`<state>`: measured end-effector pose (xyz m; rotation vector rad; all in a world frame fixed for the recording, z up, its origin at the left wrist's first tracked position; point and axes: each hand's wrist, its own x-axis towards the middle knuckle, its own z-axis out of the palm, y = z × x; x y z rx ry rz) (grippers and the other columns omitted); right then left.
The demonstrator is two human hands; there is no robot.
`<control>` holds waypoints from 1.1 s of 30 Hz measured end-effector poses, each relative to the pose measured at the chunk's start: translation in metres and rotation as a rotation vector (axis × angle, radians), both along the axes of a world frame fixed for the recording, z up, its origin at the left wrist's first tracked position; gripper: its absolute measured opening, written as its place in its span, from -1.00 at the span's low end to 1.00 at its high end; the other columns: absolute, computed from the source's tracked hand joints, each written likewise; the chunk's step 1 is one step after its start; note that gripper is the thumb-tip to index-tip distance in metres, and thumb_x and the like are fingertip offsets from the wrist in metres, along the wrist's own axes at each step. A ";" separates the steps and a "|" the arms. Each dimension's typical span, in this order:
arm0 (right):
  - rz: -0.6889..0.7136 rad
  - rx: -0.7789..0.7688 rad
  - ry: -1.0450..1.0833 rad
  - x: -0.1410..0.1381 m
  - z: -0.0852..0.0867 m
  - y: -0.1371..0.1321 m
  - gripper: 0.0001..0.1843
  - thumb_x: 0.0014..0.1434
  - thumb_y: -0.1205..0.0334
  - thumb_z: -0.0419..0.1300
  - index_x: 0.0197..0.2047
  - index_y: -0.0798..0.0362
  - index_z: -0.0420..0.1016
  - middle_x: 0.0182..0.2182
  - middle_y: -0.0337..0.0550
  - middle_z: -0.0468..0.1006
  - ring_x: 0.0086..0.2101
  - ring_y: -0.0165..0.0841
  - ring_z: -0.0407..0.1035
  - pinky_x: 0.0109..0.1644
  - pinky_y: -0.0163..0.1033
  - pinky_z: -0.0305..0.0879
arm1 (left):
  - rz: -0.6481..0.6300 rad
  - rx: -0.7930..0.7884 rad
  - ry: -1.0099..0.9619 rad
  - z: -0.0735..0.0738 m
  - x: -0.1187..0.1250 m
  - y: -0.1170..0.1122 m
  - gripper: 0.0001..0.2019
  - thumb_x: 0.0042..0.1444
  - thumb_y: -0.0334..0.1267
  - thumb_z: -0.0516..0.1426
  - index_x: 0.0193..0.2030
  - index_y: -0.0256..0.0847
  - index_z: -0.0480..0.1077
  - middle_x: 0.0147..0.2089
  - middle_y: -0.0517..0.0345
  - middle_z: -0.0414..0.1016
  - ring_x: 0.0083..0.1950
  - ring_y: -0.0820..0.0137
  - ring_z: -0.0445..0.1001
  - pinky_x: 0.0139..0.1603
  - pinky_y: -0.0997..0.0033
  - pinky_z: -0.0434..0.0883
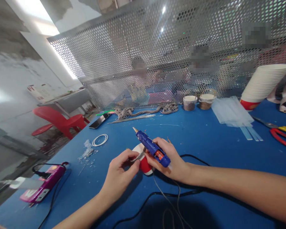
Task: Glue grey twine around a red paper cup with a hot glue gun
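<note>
My right hand (pixel 173 160) is wrapped round a blue hot glue gun (pixel 149 143), its nozzle pointing up and to the left. Between the thumb and forefinger of my left hand (pixel 121 170) is a grey cord (pixel 140 156), which runs across toward my right fingers. Just behind my fingers a white and red paper cup (pixel 146 168) is partly hidden by both hands and the glue gun. More grey cord trails down from the cup toward the table's near edge. Whether my right fingers also touch the cup, I cannot tell.
Black cable (pixel 147 198) snakes over the blue table. At left are a purple power strip (pixel 44 187), white rings (pixel 100 140) and a phone (pixel 99 121). Grey cord bundles (pixel 169 108) lie by the mesh panel (pixel 138 63). Stacked cups (pixel 264 82) and red-handled scissors (pixel 280 135) are right.
</note>
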<state>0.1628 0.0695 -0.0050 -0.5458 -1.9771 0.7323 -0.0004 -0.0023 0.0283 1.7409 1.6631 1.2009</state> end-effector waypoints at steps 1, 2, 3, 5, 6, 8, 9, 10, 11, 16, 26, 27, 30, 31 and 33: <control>0.000 0.001 -0.002 0.000 0.000 0.000 -0.91 0.17 0.23 0.13 -0.25 0.04 0.32 -0.40 -0.18 0.50 -0.39 -0.35 0.33 -0.24 -0.23 0.21 | -0.004 0.003 0.003 0.000 0.000 0.000 -0.88 0.00 -0.29 0.13 -0.44 -0.23 0.48 -0.49 0.21 0.43 -0.47 0.46 0.36 -0.47 0.54 0.32; -0.003 0.004 -0.001 0.000 0.000 0.000 -0.91 0.17 0.23 0.13 -0.25 0.04 0.32 -0.40 -0.18 0.50 -0.40 -0.35 0.33 -0.25 -0.23 0.21 | -0.008 0.009 0.007 -0.001 0.000 0.000 -0.88 0.00 -0.29 0.13 -0.44 -0.23 0.48 -0.49 0.21 0.43 -0.46 0.46 0.36 -0.46 0.54 0.33; -0.005 0.008 0.001 0.000 0.000 0.000 -0.92 0.17 0.23 0.12 -0.26 0.04 0.31 -0.41 -0.19 0.50 -0.40 -0.36 0.33 -0.25 -0.23 0.21 | -0.010 0.014 0.015 -0.001 0.000 0.001 -0.89 0.00 -0.30 0.13 -0.44 -0.23 0.48 -0.49 0.21 0.43 -0.46 0.46 0.36 -0.45 0.53 0.34; -0.009 0.023 0.005 0.000 -0.001 0.000 -0.92 0.17 0.24 0.11 -0.26 0.04 0.31 -0.41 -0.19 0.49 -0.41 -0.35 0.33 -0.26 -0.23 0.20 | -0.008 0.026 0.041 -0.002 0.000 0.001 -0.90 -0.02 -0.32 0.12 -0.44 -0.23 0.47 -0.49 0.22 0.43 -0.45 0.46 0.37 -0.42 0.52 0.35; -0.013 0.030 0.006 0.001 -0.001 0.000 -0.92 0.17 0.24 0.11 -0.26 0.04 0.30 -0.41 -0.18 0.49 -0.41 -0.34 0.33 -0.26 -0.22 0.20 | -0.004 0.029 0.057 -0.002 0.000 0.001 -0.90 -0.03 -0.33 0.12 -0.44 -0.23 0.46 -0.49 0.22 0.43 -0.46 0.46 0.37 -0.42 0.52 0.35; -0.017 0.033 0.002 0.001 -0.001 0.000 -0.92 0.18 0.24 0.11 -0.26 0.05 0.31 -0.40 -0.17 0.49 -0.39 -0.33 0.34 -0.26 -0.22 0.20 | 0.001 0.031 0.085 -0.003 -0.001 0.002 -0.90 -0.02 -0.33 0.11 -0.44 -0.23 0.46 -0.49 0.22 0.43 -0.46 0.46 0.37 -0.41 0.51 0.35; -0.017 0.030 0.000 0.001 -0.001 0.000 -0.92 0.18 0.23 0.11 -0.26 0.05 0.31 -0.40 -0.17 0.49 -0.39 -0.33 0.34 -0.26 -0.22 0.20 | 0.004 0.030 0.093 -0.003 -0.001 0.002 -0.90 -0.02 -0.33 0.11 -0.44 -0.23 0.45 -0.50 0.21 0.43 -0.46 0.45 0.37 -0.42 0.50 0.34; -0.015 0.025 -0.003 0.001 -0.001 0.000 -0.92 0.18 0.23 0.11 -0.25 0.05 0.31 -0.40 -0.17 0.49 -0.38 -0.33 0.34 -0.25 -0.22 0.19 | 0.005 0.028 0.095 -0.003 -0.001 0.002 -0.89 -0.01 -0.32 0.10 -0.44 -0.23 0.45 -0.50 0.21 0.43 -0.46 0.45 0.37 -0.42 0.50 0.34; -0.012 0.021 -0.005 0.001 -0.001 0.000 -0.91 0.18 0.23 0.12 -0.25 0.05 0.31 -0.40 -0.18 0.48 -0.38 -0.33 0.33 -0.25 -0.22 0.19 | 0.004 0.028 0.094 -0.003 -0.002 0.002 -0.89 0.00 -0.31 0.10 -0.45 -0.23 0.45 -0.50 0.20 0.42 -0.46 0.45 0.36 -0.42 0.50 0.34; -0.001 0.018 -0.007 0.000 0.000 -0.001 -0.90 0.15 0.24 0.13 -0.25 0.04 0.31 -0.40 -0.18 0.47 -0.39 -0.34 0.31 -0.25 -0.22 0.19 | -0.001 0.046 0.082 -0.004 -0.004 0.002 -0.85 0.02 -0.29 0.09 -0.50 -0.23 0.42 -0.53 0.22 0.38 -0.49 0.47 0.31 -0.46 0.51 0.29; 0.022 0.026 0.013 0.000 -0.003 -0.001 -0.89 0.18 0.22 0.14 -0.22 0.06 0.32 -0.39 -0.17 0.46 -0.40 -0.33 0.31 -0.28 -0.23 0.18 | -0.027 0.040 0.106 -0.003 -0.006 0.001 -0.82 0.07 -0.27 0.09 -0.43 -0.26 0.49 -0.51 0.20 0.41 -0.47 0.46 0.32 -0.43 0.51 0.29; 0.023 0.031 0.016 -0.001 -0.003 -0.001 -0.89 0.18 0.22 0.14 -0.22 0.06 0.32 -0.39 -0.17 0.46 -0.39 -0.33 0.31 -0.28 -0.23 0.19 | -0.029 0.040 0.101 -0.003 -0.006 0.002 -0.82 0.06 -0.27 0.09 -0.44 -0.26 0.48 -0.51 0.21 0.40 -0.47 0.47 0.32 -0.44 0.52 0.28; 0.009 0.041 0.027 -0.001 -0.002 -0.001 -0.89 0.18 0.23 0.14 -0.24 0.06 0.31 -0.40 -0.17 0.46 -0.39 -0.33 0.32 -0.27 -0.22 0.20 | -0.036 0.042 0.069 -0.002 -0.007 0.002 -0.83 0.05 -0.28 0.10 -0.47 -0.25 0.46 -0.53 0.23 0.38 -0.49 0.49 0.31 -0.47 0.54 0.26; 0.003 0.042 0.032 -0.001 -0.002 -0.001 -0.89 0.17 0.23 0.14 -0.24 0.06 0.31 -0.40 -0.18 0.46 -0.39 -0.33 0.32 -0.27 -0.22 0.21 | -0.038 0.041 0.057 -0.002 -0.007 0.002 -0.83 0.05 -0.28 0.10 -0.48 -0.25 0.46 -0.53 0.24 0.38 -0.49 0.49 0.31 -0.48 0.54 0.25; -0.004 0.027 0.046 0.000 0.000 -0.001 -0.89 0.17 0.22 0.14 -0.26 0.05 0.30 -0.42 -0.19 0.45 -0.40 -0.34 0.31 -0.27 -0.21 0.22 | -0.040 0.037 0.035 -0.001 -0.008 0.002 -0.83 0.06 -0.28 0.10 -0.48 -0.24 0.46 -0.52 0.24 0.38 -0.49 0.49 0.31 -0.48 0.54 0.25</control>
